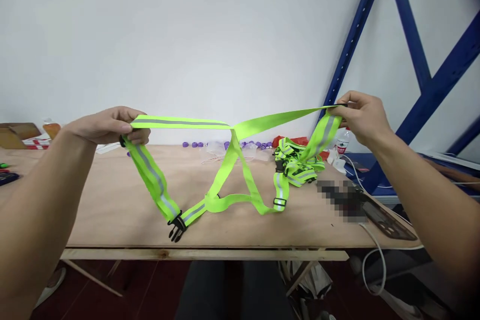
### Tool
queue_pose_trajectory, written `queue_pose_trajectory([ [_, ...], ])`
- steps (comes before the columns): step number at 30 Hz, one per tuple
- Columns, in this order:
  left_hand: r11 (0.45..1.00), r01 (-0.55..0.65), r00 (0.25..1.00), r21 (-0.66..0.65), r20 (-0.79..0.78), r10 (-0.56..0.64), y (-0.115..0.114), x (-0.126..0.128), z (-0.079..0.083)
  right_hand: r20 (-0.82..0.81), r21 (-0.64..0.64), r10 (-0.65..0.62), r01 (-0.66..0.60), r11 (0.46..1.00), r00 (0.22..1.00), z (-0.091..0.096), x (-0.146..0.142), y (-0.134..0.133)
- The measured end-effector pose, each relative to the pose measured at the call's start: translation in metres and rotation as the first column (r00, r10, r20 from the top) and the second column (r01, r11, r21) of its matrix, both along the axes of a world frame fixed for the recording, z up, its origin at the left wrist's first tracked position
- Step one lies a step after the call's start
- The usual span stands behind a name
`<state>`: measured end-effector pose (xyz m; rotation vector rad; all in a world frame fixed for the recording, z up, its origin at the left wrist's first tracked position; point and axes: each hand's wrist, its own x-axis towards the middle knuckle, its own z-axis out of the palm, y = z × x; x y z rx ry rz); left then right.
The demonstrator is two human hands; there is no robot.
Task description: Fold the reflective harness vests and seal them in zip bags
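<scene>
Lime reflective harness [227, 165], left grip [113, 123] pinching, right grip [364, 116] pinching

Open lane over left surface [95, 200], stretched harness [229, 160] blocking centre, strap pile [298, 162] and phone [390, 219] crowding right

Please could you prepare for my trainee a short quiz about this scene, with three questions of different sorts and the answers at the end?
1. True or false: the left grip and the right grip both hold the green strap harness.

2. What colour are the small pieces along the back of the table?
A) orange
B) purple
C) white

3. Fill in the missing word: just to the right of the pile of green straps, a ____ with a partly red label can be seen.

Key:
1. True
2. B
3. bottle
</scene>
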<state>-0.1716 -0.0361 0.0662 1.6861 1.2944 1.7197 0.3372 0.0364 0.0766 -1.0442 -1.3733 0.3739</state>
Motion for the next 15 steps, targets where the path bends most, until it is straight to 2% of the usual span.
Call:
queue_pose_trajectory([
  [3, 0.999, 0.031, 0.996, 0.014, 0.086, -0.032, -0.005, 0.002, 0.003, 0.019, 0.074, -0.014, 0.012, 0.997, 1.0, 0.003, -0.007, -0.005],
  [6, 0.996, 0.083, 0.982, 0.036, 0.166, -0.088, -0.011, -0.003, 0.009, -0.052, 0.081, 0.097, -0.093, 0.992, 0.994, 0.006, -0.011, -0.009],
  [8, 0.978, 0.197, 0.957, 0.065, 0.203, -0.207, -0.014, -0.006, 0.013, -0.128, 0.012, 0.166, -0.166, 0.986, 0.978, 0.008, -0.01, -0.01],
  [11, 0.905, 0.388, 0.871, 0.175, 0.251, -0.422, -0.017, -0.003, 0.012, -0.13, -0.161, 0.249, -0.268, 0.95, 0.96, 0.01, -0.005, -0.01],
  [13, 0.875, 0.407, 0.837, 0.261, 0.277, -0.472, -0.016, 0.002, 0.007, -0.078, -0.285, 0.335, -0.343, 0.895, 0.939, 0.011, 0.0, -0.011],
  [15, 0.869, 0.383, 0.836, 0.313, 0.283, -0.471, -0.014, 0.006, 0.001, -0.05, -0.362, 0.438, -0.425, 0.83, 0.898, 0.01, 0.005, -0.017],
])
